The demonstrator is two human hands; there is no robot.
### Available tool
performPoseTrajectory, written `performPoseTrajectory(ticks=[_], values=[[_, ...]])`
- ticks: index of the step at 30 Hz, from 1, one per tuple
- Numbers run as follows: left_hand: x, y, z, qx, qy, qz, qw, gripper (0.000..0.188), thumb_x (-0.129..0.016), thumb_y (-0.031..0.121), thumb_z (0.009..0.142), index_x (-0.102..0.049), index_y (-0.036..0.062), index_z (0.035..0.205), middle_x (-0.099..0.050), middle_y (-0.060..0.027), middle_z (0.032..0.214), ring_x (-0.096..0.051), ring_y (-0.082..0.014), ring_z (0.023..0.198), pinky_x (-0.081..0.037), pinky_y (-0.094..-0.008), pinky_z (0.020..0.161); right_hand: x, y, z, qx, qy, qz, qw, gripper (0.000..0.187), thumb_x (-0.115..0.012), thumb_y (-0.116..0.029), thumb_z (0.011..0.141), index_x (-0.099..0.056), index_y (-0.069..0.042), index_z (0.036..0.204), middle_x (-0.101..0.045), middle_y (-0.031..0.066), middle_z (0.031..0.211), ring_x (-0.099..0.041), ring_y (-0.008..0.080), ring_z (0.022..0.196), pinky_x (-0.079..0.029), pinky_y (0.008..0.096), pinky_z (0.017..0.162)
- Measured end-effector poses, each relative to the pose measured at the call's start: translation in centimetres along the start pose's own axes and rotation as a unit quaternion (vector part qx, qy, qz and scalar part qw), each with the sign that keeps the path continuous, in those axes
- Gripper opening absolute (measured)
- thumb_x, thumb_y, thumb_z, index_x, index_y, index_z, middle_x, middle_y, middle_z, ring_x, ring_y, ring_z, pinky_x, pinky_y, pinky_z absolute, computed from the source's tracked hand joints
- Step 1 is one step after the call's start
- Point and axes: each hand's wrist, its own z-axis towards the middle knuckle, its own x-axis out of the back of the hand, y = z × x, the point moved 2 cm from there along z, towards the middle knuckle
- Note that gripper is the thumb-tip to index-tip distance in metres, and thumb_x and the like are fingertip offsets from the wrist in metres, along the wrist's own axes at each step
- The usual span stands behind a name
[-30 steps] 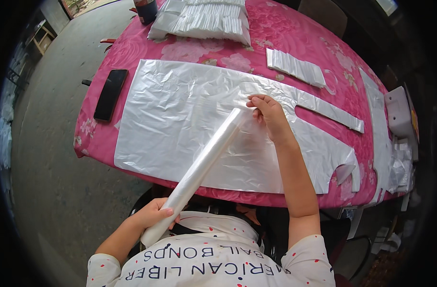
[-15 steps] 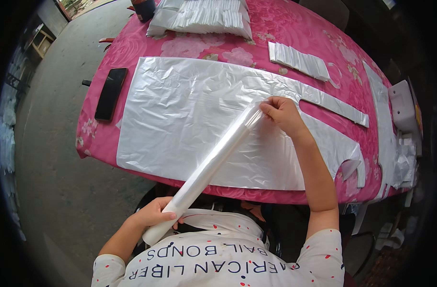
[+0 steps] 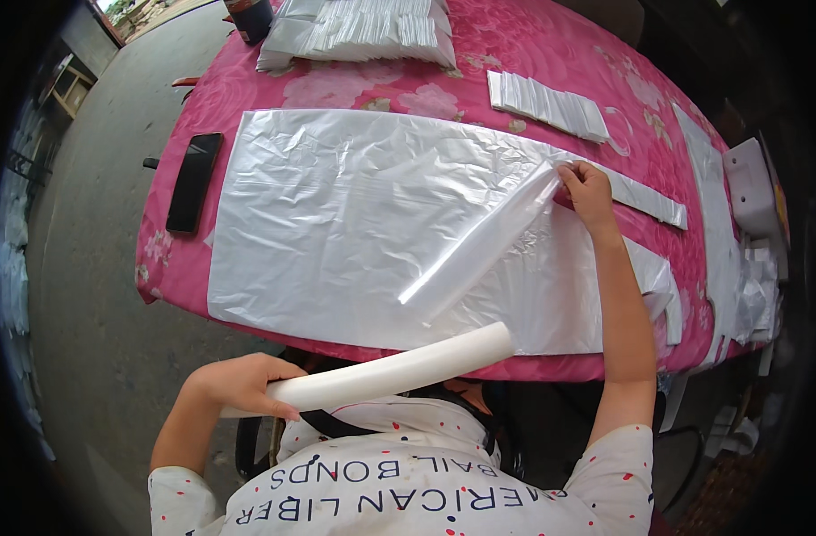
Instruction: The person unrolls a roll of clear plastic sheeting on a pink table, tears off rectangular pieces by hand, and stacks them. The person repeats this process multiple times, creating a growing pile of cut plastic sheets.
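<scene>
- A folded strip of clear plastic (image 3: pixel 479 246) slants over the table, its upper end in the right hand (image 3: pixel 589 189) and its lower end pointing down toward the left; whether it touches the plastic beneath, I cannot tell.
- The right hand pinches that upper end between thumb and fingers.
- A white roll (image 3: pixel 394 368) lies across the front of the person's body, its right end over the near edge of the table and apart from the strip.
- The left hand (image 3: pixel 247 384) is wrapped around the roll near its left end.
- A large plastic bag (image 3: pixel 336 196) is spread flat under the strip, its right side parting into two arms.
- A black phone (image 3: pixel 193 183) lies just beside the bag's left edge.
- A small fanned stack (image 3: pixel 548 106) of folded plastic lies beyond the bag, and a bigger stack (image 3: pixel 363 31) farther left, near a dark jar (image 3: pixel 250 18).
- At the right edge are another long sheet (image 3: pixel 707 196) and a white box (image 3: pixel 754 186).
- A pink flowered tablecloth (image 3: pixel 533 45) covers the table.
</scene>
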Motion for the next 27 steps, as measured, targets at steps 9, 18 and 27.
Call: performPoseTrajectory(ticks=[9, 18, 27], values=[[1.5, 9.2, 9.3, -0.292, 0.266, 0.447, 0.803, 0.036, -0.071, 0.016, 0.068, -0.059, 0.0033, 0.100, -0.059, -0.0102, 0.102, -0.057, -0.0279, 0.096, -0.047, -0.0375, 0.080, -7.4, -6.2, -1.0, 0.048, -0.122, 0.054, 0.990, 0.018, -0.061, -0.016, 0.084, -0.063, 0.002, 0.086, -0.058, 0.0004, 0.068, -0.051, 0.0067, 0.062, -0.042, 0.0224, 0.058], [-2.5, 5.5, 11.2, -0.379, 0.151, 0.536, 0.739, 0.066, -0.055, 0.046, 0.080, -0.046, -0.0055, 0.121, -0.044, -0.0182, 0.129, -0.038, -0.0296, 0.124, -0.027, -0.0414, 0.106, -7.5, -5.6, 0.4, 0.011, -0.173, 0.014, 0.985, 0.019, -0.062, -0.017, 0.083, -0.062, 0.001, 0.091, -0.060, 0.0032, 0.074, -0.054, 0.0088, 0.065, -0.044, 0.0240, 0.061], [-6.8, 3.3, 12.5, -0.317, 0.223, 0.571, 0.723, 0.068, -0.051, 0.039, 0.081, -0.037, -0.0038, 0.131, -0.032, -0.0180, 0.140, -0.026, -0.0297, 0.133, -0.016, -0.0446, 0.110, -8.5, -11.2, -10.5, 0.298, -0.126, -0.124, 0.938, 0.042, -0.067, -0.019, 0.076, -0.056, -0.004, 0.113, -0.057, 0.0160, 0.106, -0.054, 0.0291, 0.097, -0.045, 0.0364, 0.082]])
